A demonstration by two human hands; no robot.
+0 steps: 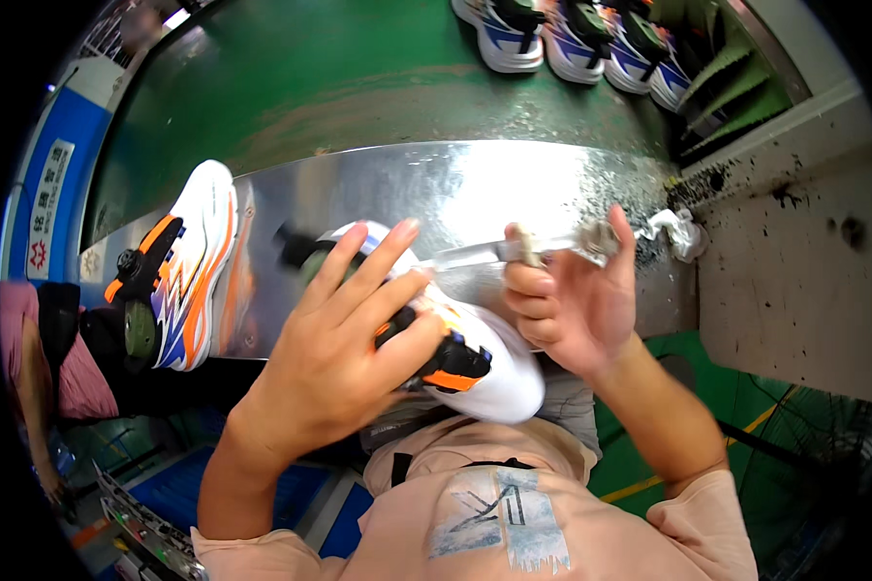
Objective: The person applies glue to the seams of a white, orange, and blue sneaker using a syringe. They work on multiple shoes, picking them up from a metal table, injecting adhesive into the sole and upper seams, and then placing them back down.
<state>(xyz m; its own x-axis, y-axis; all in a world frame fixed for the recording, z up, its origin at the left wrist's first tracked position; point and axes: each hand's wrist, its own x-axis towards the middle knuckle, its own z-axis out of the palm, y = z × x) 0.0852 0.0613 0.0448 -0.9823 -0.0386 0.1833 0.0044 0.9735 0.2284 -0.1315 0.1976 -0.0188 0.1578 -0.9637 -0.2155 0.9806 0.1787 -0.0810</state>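
A white sneaker (499,363) with orange and black parts is tilted above my lap, its toe toward the lower right. My left hand (344,353) is closed over the sneaker's upper, with fingers spread across it and hiding much of it. In my right hand (581,300), curled fingers grip a slim, pale, translucent-looking tool (470,256); its tip points left, close to the sneaker. Motion blur hides the tool's exact kind. Another sneaker (189,276), white with orange, blue and a dark dial, rests on the metal bench plate to the left.
Beyond the shiny metal plate (378,174) lies a green surface (320,87). Several matching sneakers (504,39) stand in a row at the far right, beside a slotted rack (731,92). Crumpled white material (681,235) lies by a stained panel (794,232). A person's arm (34,397) shows at left.
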